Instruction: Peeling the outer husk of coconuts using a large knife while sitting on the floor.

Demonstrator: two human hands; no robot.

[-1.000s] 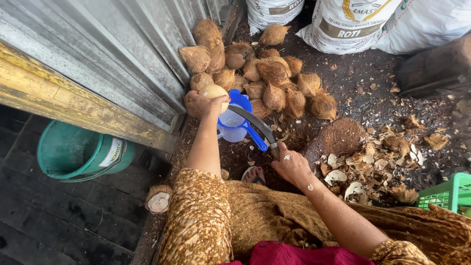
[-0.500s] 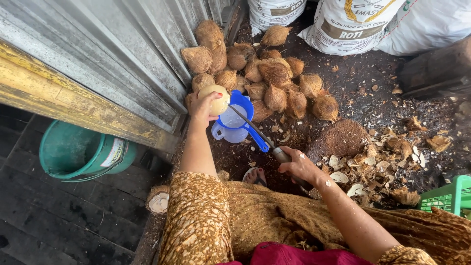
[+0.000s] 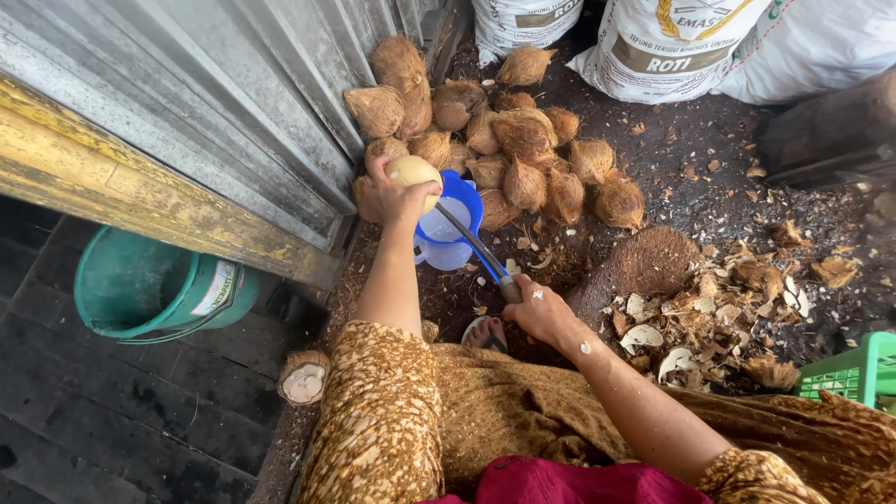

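Up top: 2 white sacks [image 3: 667, 42], tan label bands.

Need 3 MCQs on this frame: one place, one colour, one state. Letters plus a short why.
1. Where is the pale peeled coconut?
A. in the left hand, over the blue plastic jug
B. on the ground
C. in the teal plastic bucket

2. What colour is the slotted crate at the right edge?
A. red
B. green
C. black

3. How does the long dark knife stand?
A. lying on the ground
B. stuck in a sack
C. gripped by the right hand, blade toward the jug

Answers: 1 A, fingers wrap the coconut above the jug's rim. 2 B, its lattice is bright green. 3 C, the fist closes on the handle.
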